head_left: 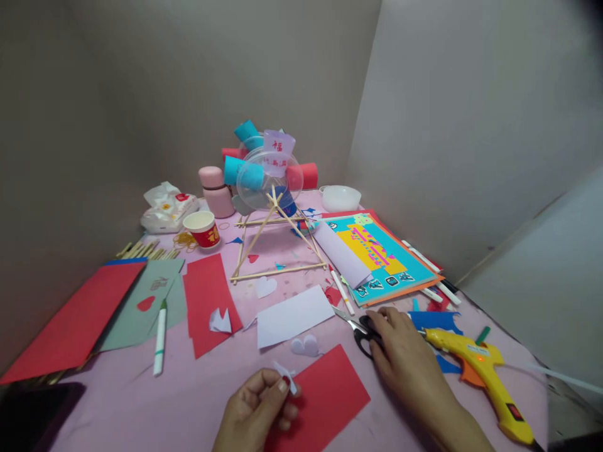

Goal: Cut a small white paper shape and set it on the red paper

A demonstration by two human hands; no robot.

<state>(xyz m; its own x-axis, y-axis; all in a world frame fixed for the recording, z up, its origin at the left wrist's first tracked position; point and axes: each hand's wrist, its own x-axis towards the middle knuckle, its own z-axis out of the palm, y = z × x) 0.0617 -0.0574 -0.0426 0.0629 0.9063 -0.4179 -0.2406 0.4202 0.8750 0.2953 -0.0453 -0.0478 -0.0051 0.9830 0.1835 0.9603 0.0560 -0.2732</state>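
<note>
scissors [358, 328] handles under right hand [400, 355], glue gun [480, 370] tip hidden, cup [203, 228] lettering unreadable

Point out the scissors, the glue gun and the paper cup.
scissors [365, 336]: head view, on the black handle beside the right hand's fingers.
glue gun [475, 359]: head view, on the yellow body.
paper cup [203, 230]: head view, on the red side wall.
</note>
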